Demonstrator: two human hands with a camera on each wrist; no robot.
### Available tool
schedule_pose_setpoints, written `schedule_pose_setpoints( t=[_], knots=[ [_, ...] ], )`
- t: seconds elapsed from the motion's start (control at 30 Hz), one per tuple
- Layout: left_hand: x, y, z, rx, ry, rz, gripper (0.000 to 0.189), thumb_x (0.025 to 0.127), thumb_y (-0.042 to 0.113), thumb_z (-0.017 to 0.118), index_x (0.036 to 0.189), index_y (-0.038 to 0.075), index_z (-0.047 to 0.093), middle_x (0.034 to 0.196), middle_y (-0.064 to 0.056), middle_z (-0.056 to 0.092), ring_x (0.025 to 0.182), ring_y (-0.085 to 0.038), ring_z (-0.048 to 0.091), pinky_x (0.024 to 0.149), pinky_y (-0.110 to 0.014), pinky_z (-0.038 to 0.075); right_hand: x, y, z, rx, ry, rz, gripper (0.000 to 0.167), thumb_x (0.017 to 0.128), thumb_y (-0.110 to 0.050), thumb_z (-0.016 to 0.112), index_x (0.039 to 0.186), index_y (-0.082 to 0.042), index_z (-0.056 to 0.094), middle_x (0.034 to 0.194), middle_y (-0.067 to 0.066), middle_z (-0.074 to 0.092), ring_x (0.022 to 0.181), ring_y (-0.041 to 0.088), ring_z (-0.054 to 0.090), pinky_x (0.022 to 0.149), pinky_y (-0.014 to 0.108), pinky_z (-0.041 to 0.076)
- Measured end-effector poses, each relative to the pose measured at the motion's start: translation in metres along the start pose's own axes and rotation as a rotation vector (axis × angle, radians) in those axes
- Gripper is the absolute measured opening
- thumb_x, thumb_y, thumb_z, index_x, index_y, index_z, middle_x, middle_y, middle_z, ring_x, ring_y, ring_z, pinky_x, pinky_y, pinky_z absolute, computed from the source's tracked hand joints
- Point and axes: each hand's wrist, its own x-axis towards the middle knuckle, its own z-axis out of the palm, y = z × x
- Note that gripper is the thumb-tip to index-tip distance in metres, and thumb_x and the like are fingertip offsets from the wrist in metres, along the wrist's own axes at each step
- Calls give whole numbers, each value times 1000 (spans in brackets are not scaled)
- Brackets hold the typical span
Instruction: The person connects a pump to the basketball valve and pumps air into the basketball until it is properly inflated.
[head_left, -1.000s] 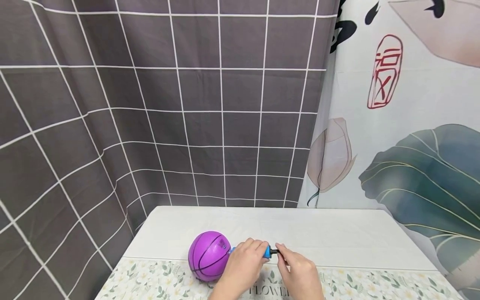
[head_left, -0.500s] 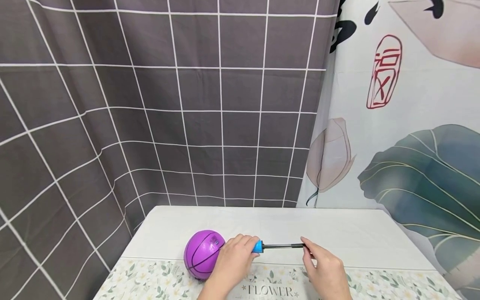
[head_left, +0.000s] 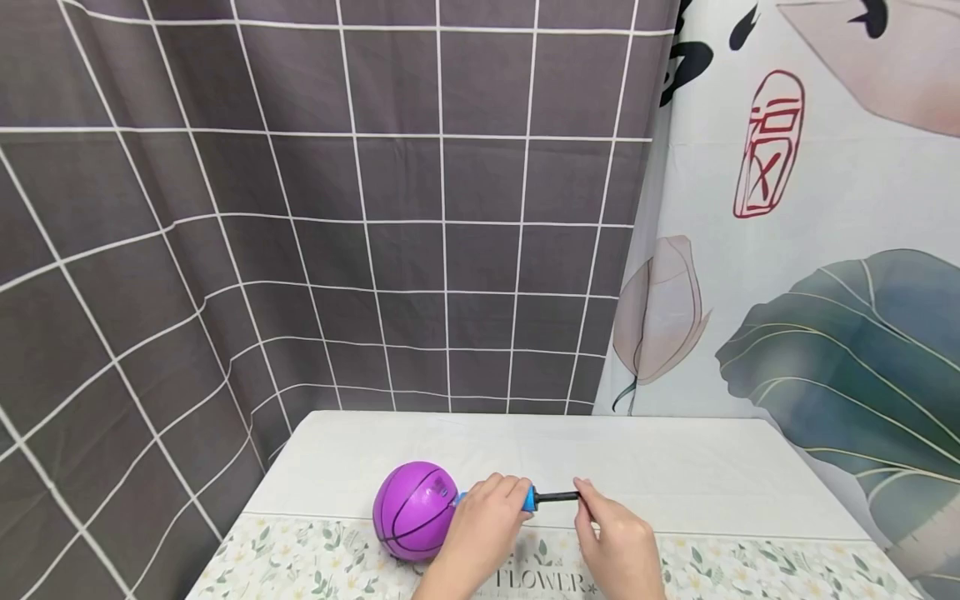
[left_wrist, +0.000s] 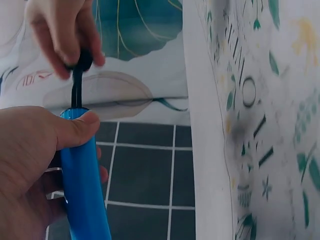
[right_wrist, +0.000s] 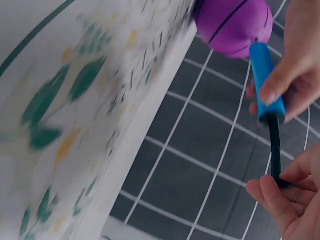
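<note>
A purple ball with black basketball lines (head_left: 414,510) rests on the table at the left of the hands. My left hand (head_left: 483,529) wraps round the blue barrel of a hand pump (left_wrist: 85,175), whose narrow end meets the ball in the right wrist view. A stretch of the pump's black rod (head_left: 557,497) sticks out of the barrel to the right. Thumb and fingers of my right hand (head_left: 618,542) pinch the black knob at the rod's end. The left palm hides much of the barrel in the head view.
The table (head_left: 675,467) has a white back part and a flower-printed front strip with the word FLOWER. A dark grid curtain (head_left: 480,250) hangs behind and to the left, and a white cloth with leaf prints (head_left: 720,317) hangs at the right.
The right hand first drew the pump rod far out to the right, then pushed it partly back in toward the barrel. Ball and left hand shifted slightly left, then back right.
</note>
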Motion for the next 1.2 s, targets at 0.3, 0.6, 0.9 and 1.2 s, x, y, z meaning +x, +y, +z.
schedule_pose_setpoints(
  t=[0.3,0.6,0.9,1.2],
  knots=[
    [-2,3,6,-35,27,36,34,87,30,78,116,14,70,106,8,71,93,-7,64,78,-21,54,-2,-8,8,45,-27,-86,35,68,3,86,101,-5,79,88,8,78,64,8,71,54,13,53],
    [-6,-10,5,-61,-20,-18,36,87,32,77,118,17,69,109,9,71,97,-7,64,81,-22,54,-3,16,-6,6,-22,7,36,70,5,82,105,-6,79,89,10,78,63,12,72,55,26,58],
    [-11,-20,2,-53,9,-41,36,86,31,77,118,17,69,109,9,71,97,-8,64,81,-23,54,-1,31,-17,-4,-41,76,35,74,5,80,107,-5,78,87,11,77,62,18,72,53,33,58],
    [-10,-16,2,-17,42,-24,37,85,31,79,117,14,71,107,6,72,96,-10,65,82,-24,55,-2,27,-11,-8,-13,41,33,72,7,79,103,-3,79,83,11,77,61,15,71,54,29,58]
  ],
)
